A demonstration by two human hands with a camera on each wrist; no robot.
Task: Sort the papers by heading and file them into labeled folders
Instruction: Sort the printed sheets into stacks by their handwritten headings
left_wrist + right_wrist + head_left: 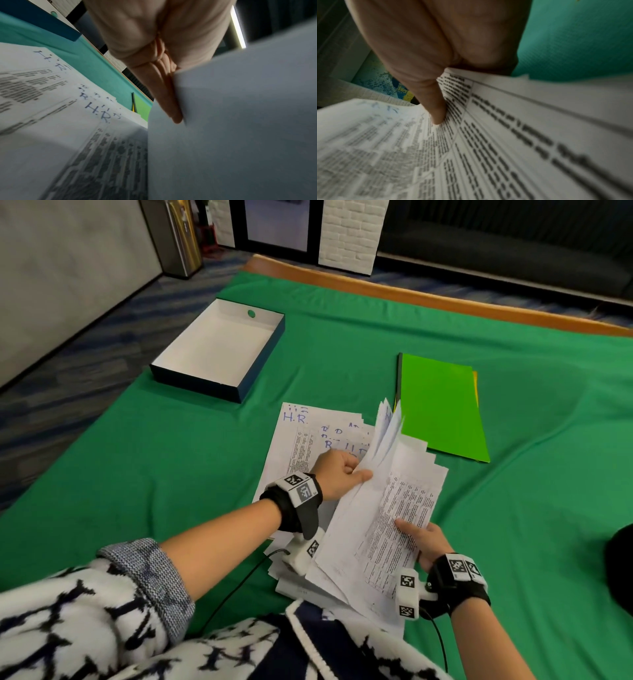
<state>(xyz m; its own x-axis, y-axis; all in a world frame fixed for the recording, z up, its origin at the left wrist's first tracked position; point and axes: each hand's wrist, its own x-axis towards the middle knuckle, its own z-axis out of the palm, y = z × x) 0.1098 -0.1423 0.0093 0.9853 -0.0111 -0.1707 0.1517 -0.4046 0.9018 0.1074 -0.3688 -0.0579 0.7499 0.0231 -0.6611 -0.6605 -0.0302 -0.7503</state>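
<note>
Two hands are on the same raised bundle of white printed papers [394, 508]. Your right hand [423, 544] grips its near right edge, the thumb pressed flat on the printed table on top and the other fingers hidden under the sheets. Your left hand [337, 472] pinches the left side of the bundle higher up: the thumb lies along the outer sheet, and the fingers are tucked in between the sheets, so the top of the bundle fans out. In the left wrist view the fingers [164, 86] are slid behind a blank white sheet; the picture is blurred, so I cannot tell how many sheets they separate.

Under and left of the bundle, a second spread of white papers with blue handwritten headings [301, 440] lies flat on the green cloth [171, 457]. The heading "H.R." is readable on several of them; the other headings are too small to read.

Just beyond the fanned tops lies a bright green flat folder [442, 405], closed, with a yellow edge [475, 388] showing at its right side, perhaps another folder below it. Well apart, at the far left, an open dark blue cardboard box with a white inside [219, 350] sits on the cloth.
</note>
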